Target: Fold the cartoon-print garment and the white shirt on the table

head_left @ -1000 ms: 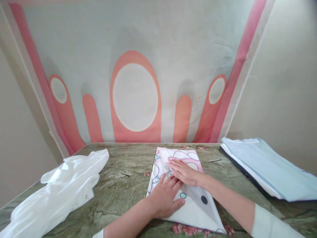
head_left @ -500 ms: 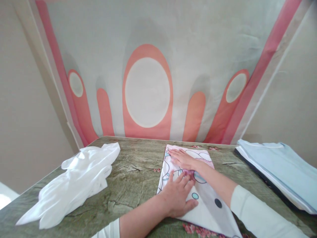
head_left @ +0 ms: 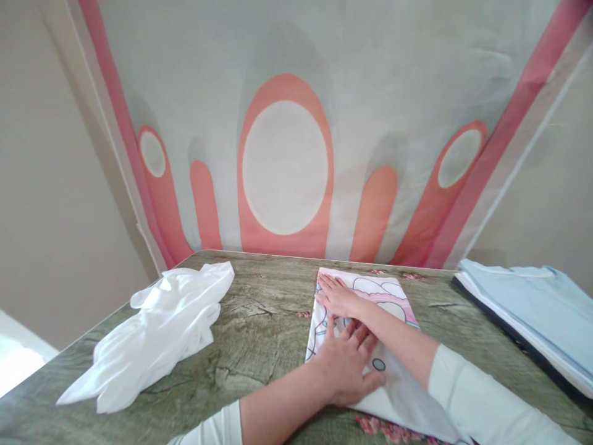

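At lower centre, the left hand (head_left: 347, 371), fingers spread, and the right hand (head_left: 336, 295), fingers together, lay flat on the folded cloth (head_left: 396, 304); uneven pressure might have skewed its fold.

No words, numbers or brand marks can be read anywhere. The folded cloth (head_left: 386, 295) carries only cartoon shapes.

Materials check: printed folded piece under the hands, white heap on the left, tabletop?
Printed folded piece: thin matte fabric, likely cotton; lies flat with crisp fold edges. White heap: thinner, faintly glossy fabric, perhaps synthetic; soft crumpled folds. Tabletop: hard, smooth, printed wood-grain with flowers, probably laminate or vinyl.
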Demonstrator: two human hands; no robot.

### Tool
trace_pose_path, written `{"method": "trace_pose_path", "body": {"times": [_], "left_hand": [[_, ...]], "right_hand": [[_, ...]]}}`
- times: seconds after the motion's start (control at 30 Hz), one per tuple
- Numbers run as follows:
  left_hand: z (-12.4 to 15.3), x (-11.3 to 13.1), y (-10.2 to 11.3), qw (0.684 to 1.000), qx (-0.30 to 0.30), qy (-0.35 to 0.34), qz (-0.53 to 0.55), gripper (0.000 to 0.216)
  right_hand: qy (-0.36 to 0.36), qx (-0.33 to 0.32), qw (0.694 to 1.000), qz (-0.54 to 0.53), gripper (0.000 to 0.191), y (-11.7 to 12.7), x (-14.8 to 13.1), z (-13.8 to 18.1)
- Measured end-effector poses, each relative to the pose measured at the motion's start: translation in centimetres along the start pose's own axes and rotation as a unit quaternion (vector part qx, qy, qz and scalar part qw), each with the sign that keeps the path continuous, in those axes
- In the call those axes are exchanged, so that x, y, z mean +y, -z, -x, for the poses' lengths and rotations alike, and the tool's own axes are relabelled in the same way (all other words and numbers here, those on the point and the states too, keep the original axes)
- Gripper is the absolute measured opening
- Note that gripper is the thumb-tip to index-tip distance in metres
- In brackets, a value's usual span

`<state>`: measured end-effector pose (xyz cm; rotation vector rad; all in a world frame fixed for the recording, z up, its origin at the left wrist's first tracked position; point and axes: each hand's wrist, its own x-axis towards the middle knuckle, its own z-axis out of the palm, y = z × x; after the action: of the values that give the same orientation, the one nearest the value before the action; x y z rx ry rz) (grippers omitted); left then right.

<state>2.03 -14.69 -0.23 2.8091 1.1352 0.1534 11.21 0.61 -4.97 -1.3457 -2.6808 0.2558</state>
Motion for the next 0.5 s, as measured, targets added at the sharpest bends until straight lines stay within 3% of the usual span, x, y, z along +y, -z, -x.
{"method": "trace_pose_path", "body": {"times": [0.3,0.5], "left_hand": [[0.0,-0.3,-0.3,1.0,-0.016,-0.006,0.023,0.068],[0.1,-4.1,-0.9,0.999,-0.014,0.051,0.0,0.062]], "right_hand": [[-0.055,0.064,0.996,0.004,0.056,0.0,0.9,-2.9],[-0.056,0.083,0.995,0.006,0.052,0.9,3.1,0.9]]}}
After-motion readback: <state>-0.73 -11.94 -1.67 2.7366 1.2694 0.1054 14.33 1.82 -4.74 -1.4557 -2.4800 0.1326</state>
